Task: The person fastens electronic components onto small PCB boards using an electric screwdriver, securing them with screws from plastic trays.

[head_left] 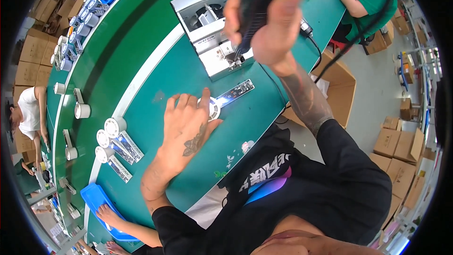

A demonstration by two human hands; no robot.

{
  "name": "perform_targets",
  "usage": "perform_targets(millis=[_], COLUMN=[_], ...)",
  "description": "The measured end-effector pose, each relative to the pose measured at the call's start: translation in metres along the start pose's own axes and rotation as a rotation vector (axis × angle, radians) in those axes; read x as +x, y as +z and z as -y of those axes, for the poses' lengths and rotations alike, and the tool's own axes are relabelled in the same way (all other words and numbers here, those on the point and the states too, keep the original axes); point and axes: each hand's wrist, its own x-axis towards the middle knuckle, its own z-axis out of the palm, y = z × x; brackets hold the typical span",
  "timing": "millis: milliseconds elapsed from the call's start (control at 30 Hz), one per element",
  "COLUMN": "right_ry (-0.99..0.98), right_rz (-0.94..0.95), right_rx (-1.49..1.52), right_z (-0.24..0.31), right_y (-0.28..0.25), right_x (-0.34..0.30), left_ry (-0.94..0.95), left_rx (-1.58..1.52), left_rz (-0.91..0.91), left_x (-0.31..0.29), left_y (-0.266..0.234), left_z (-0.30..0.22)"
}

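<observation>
My left hand steadies a small handheld fan on the green bench. Its thumb and forefinger lie on either side of the white round head. The handle stretches away to the upper right with its circuit board bare and a bright light or glare near the head. Raised above the bench, my right hand is closed round a black corded electric screwdriver. The tool's lower end is over the front of a grey-white screw feeder; whether it touches there, I cannot tell.
Several similar fans lie left of my left hand. Beyond runs a green conveyor carrying more fan parts. A blue tray sits at the lower left, with another person's hand on it. Cables and an open carton are at right.
</observation>
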Motion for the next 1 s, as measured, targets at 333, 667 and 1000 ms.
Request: perform_targets(millis=[333,667,1000], right_ry=[0.959,1.001,1.011], right_rz=[-0.319,-0.317,-0.308], right_rx=[-0.032,0.098,0.106], right_z=[0.073,0.074,0.081], right_y=[0.057,0.088,0.093], right_x=[0.000,-0.014,-0.018], left_ry=[-0.019,-0.045,-0.018], left_rx=[-0.028,-0.034,-0.004], left_rz=[0.003,0.025,0.024], left_x=[-0.001,-0.003,-0.004], left_y=[0.001,0.003,0.005], left_z=[0.000,0.000,0.001])
